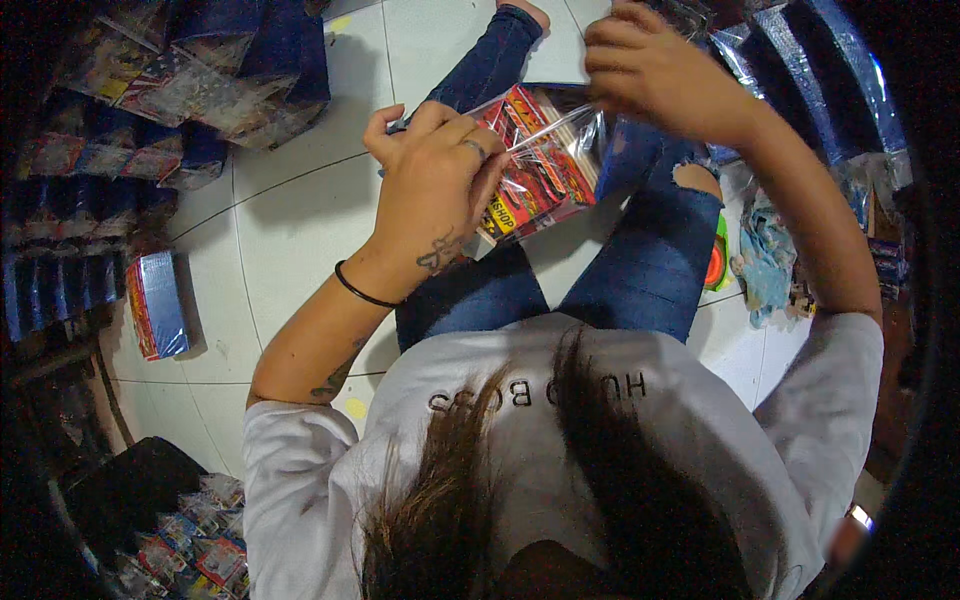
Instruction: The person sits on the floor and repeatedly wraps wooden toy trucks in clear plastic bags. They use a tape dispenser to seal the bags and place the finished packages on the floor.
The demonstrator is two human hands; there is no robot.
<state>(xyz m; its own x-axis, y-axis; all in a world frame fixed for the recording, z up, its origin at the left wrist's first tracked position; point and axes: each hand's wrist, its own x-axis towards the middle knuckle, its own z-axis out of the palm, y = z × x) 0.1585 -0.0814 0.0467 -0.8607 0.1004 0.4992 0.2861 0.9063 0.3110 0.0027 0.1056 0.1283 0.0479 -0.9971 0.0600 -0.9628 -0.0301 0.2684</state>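
Between my knees is a clear plastic bag (580,200) holding red, yellow and white printed packages, tilted. My left hand (435,165) pinches the bag's left side, with the thumb lying along its upper edge. A small dark piece sticks out behind its fingers, too hidden to name. At the bag's upper right, my right hand (650,75) has its fingers curled on the plastic edge, partly hiding it. A taut, shiny fold of plastic runs between the two hands.
Stacks of filled clear packs (150,90) stand at the upper left, with more at the upper right. A blue-and-red block-shaped pack (157,305) lies on the tiled floor. Right of my knee are an orange-and-green round thing (716,255) and light blue crumpled material (765,260).
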